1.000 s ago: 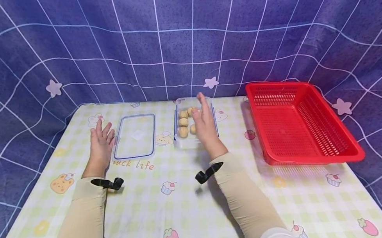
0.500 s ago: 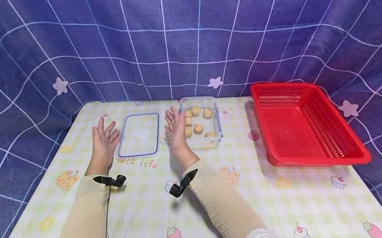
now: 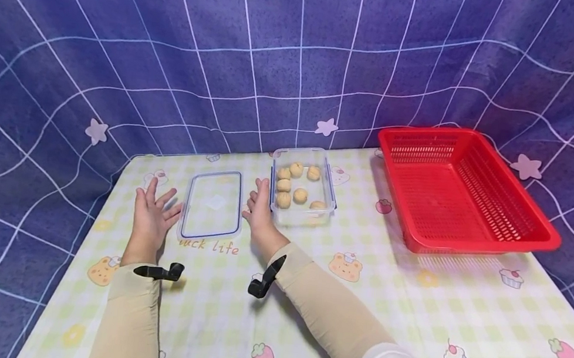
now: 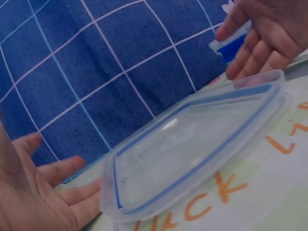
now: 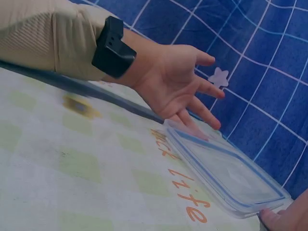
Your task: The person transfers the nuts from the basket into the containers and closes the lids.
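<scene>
A clear food container lid (image 3: 213,205) with a blue seal lies flat on the table. At its left edge is my left hand (image 3: 151,221), fingers spread and holding nothing; in the left wrist view the fingertips (image 4: 91,190) are close against the lid, and I cannot tell whether they touch. My right hand (image 3: 263,216) stands on the lid's other side with straight fingers. Its thumb (image 5: 275,217) is near the lid corner in the right wrist view. Just right of that hand sits the clear lidless container (image 3: 293,217), with several tan, walnut-like balls (image 3: 300,195) inside.
A red plastic basket (image 3: 454,207) with slotted walls stands at the back right of the table (image 3: 381,331). The patterned cloth covers the tabletop. Behind rises a blue curtain (image 3: 217,47) with white grid lines.
My right hand has moved left from over the container to the lid's right side, leaving the balls in view. My left hand has stayed beside the lid, its fingers turning slightly toward it.
</scene>
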Motion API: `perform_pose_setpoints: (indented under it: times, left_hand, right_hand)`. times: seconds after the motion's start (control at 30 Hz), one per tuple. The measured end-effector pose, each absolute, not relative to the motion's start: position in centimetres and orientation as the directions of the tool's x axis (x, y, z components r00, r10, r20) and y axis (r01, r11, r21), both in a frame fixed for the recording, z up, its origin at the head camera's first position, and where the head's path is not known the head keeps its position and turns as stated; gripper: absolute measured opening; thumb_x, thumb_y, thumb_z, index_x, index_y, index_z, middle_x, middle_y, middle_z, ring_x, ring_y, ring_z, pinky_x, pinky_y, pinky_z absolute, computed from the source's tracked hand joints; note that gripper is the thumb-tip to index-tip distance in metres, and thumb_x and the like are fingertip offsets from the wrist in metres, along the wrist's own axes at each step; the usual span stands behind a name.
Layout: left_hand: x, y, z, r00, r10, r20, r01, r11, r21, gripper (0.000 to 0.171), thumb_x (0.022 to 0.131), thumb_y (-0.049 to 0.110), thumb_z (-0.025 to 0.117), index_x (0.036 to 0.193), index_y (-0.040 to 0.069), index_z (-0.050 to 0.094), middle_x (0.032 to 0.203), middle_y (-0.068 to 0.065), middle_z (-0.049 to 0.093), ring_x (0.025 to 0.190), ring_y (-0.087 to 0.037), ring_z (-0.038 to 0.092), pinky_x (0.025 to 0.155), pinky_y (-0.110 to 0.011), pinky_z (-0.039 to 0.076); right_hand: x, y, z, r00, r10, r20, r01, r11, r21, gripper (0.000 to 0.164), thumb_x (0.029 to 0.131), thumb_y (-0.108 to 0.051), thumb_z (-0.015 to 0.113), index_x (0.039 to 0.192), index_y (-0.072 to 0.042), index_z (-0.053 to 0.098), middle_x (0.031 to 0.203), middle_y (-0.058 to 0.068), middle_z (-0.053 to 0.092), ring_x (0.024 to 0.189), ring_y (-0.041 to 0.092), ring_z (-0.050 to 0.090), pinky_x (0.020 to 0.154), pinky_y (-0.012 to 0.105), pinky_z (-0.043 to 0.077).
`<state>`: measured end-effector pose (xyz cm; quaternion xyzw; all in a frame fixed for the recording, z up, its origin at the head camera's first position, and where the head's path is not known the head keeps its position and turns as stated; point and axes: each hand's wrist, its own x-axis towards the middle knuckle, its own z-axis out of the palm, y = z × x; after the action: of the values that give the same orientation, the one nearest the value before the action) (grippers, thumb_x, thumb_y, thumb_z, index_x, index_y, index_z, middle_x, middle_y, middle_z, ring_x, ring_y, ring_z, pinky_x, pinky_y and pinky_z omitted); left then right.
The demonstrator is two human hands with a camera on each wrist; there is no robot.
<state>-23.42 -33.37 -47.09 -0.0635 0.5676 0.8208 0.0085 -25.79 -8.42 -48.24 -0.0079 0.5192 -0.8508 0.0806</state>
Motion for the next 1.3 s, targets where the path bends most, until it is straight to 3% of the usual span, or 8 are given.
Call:
perform_pose_setpoints:
  times: [0.3, 0.47, 0.57, 0.67, 0.73, 0.97, 1.1, 1.3]
  left_hand:
    - [-23.3, -34.3, -46.5, -0.966, -0.013, -0.258, -0.228, -0.424, 0.877, 0.068, 0.103, 0.062, 0.007, 0.162, 0.035, -0.01, 0.165, -0.027, 0.002, 0.153, -0.036, 0.013, 0.124, -0.042, 0.016]
    - [-23.5, -34.9, -46.4, -0.94, -0.025, -0.34, -0.304, -0.391, 0.869, 0.072, 0.104, 0.062, 0.016, 0.164, 0.028, -0.004, 0.165, -0.023, 0.019, 0.15, -0.031, 0.03, 0.119, -0.039, 0.032]
    - [-23.5, -35.0, -46.5, -0.926, -0.067, -0.371, -0.33, -0.335, 0.883, 0.072, 0.107, 0.052, 0.035, 0.165, 0.023, 0.003, 0.146, -0.016, 0.054, 0.131, -0.025, 0.056, 0.104, -0.035, 0.049]
    - [-23.5, -35.0, -46.8, -0.922, -0.119, -0.368, -0.331, -0.246, 0.911, 0.077, 0.105, 0.029, 0.056, 0.165, 0.018, 0.008, 0.111, 0.002, 0.073, 0.101, -0.014, 0.071, 0.085, -0.03, 0.059]
    - [-23.5, -34.9, -47.1, -0.923, -0.144, -0.357, -0.33, -0.179, 0.927, 0.082, 0.101, 0.012, 0.062, 0.164, 0.015, 0.011, 0.1, 0.008, 0.074, 0.089, -0.01, 0.073, 0.076, -0.027, 0.061]
    - [-23.1, -35.0, -47.1, -0.913, -0.148, -0.379, -0.354, -0.172, 0.919, 0.083, 0.096, -0.007, 0.062, 0.163, 0.016, 0.02, 0.144, -0.005, 0.058, 0.089, -0.007, 0.073, 0.076, -0.027, 0.061]
    - [-23.0, -35.5, -46.8, -0.911, -0.088, -0.402, -0.368, -0.262, 0.892, 0.083, 0.097, -0.01, 0.058, 0.164, 0.016, 0.017, 0.124, 0.001, 0.069, 0.089, -0.009, 0.073, 0.076, -0.029, 0.061]
    - [-23.0, -36.3, -47.1, -0.914, 0.005, -0.406, -0.379, -0.368, 0.849, 0.082, 0.099, -0.009, 0.055, 0.164, 0.017, 0.013, 0.098, 0.009, 0.074, 0.086, -0.01, 0.073, 0.074, -0.027, 0.061]
  right_hand:
    - [-27.0, -8.4, -48.2, -0.959, -0.205, -0.195, 0.27, -0.458, -0.847, 0.076, 0.104, -0.063, 0.025, 0.163, -0.016, 0.019, 0.158, 0.033, 0.029, 0.146, 0.041, 0.034, 0.119, 0.049, 0.032]
    - [-27.2, -8.5, -47.6, -0.955, -0.188, -0.231, 0.289, -0.401, -0.869, 0.069, 0.107, -0.051, 0.032, 0.162, -0.01, 0.022, 0.153, 0.032, 0.039, 0.141, 0.039, 0.044, 0.112, 0.046, 0.042]
    - [-27.2, -8.8, -47.5, -0.963, -0.146, -0.226, 0.265, -0.374, -0.889, 0.064, 0.107, -0.038, 0.044, 0.159, -0.005, 0.028, 0.121, 0.023, 0.063, 0.107, 0.026, 0.063, 0.085, 0.034, 0.052]
    - [-27.1, -9.1, -47.6, -0.969, -0.091, -0.228, 0.246, -0.349, -0.904, 0.059, 0.101, -0.02, 0.054, 0.154, -0.001, 0.036, 0.087, 0.006, 0.056, 0.069, 0.012, 0.051, 0.062, 0.026, 0.042]
    - [-27.0, -9.4, -47.8, -0.971, -0.048, -0.234, 0.237, -0.316, -0.918, 0.057, 0.096, -0.009, 0.057, 0.15, 0.0, 0.042, 0.08, 0.003, 0.053, 0.059, 0.011, 0.045, 0.057, 0.023, 0.041]
    - [-26.8, -9.8, -48.2, -0.973, -0.003, -0.229, 0.224, -0.228, -0.948, 0.059, 0.086, 0.012, 0.053, 0.144, 0.001, 0.052, 0.123, 0.017, 0.069, 0.08, 0.014, 0.058, 0.057, 0.018, 0.043]
    - [-26.7, -9.7, -48.0, -0.973, -0.041, -0.229, 0.231, -0.274, -0.933, 0.066, 0.081, 0.018, 0.051, 0.144, 0.002, 0.05, 0.131, 0.017, 0.066, 0.076, 0.014, 0.057, 0.055, 0.018, 0.043]
    - [-26.6, -9.4, -47.7, -0.96, -0.097, -0.263, 0.28, -0.321, -0.905, 0.06, 0.087, 0.011, 0.058, 0.146, 0.0, 0.049, 0.133, 0.014, 0.066, 0.065, 0.01, 0.056, 0.055, 0.021, 0.046]
